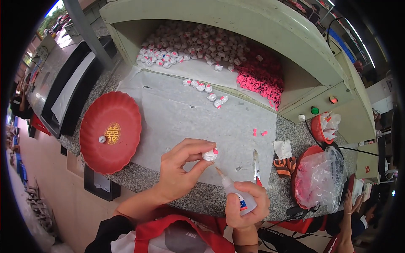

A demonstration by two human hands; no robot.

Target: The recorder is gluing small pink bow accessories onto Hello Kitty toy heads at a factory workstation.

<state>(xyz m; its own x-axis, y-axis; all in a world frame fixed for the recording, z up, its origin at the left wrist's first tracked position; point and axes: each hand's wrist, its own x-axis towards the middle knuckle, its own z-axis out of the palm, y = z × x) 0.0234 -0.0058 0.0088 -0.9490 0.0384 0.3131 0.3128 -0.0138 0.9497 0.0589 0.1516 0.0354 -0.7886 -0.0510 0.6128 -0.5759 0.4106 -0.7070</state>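
Note:
Between the thumb and fingers of my left hand is a small round white piece with a pink spot on its side. My right hand grips a glue bottle, white with a blue label and a thin pointed nozzle. The nozzle tip is close below the white piece; whether they touch I cannot tell. Both hands are over the near edge of a white paper sheet. Tweezers lie on the sheet beside the bottle. Two small groups of pink bits are farther off on the paper.
A red scalloped plate at left holds one white piece. Ahead, a pale green open cabinet contains heaps of white pieces and pink parts. Several white pieces sit before it. At right, a plastic bag fills a red basket.

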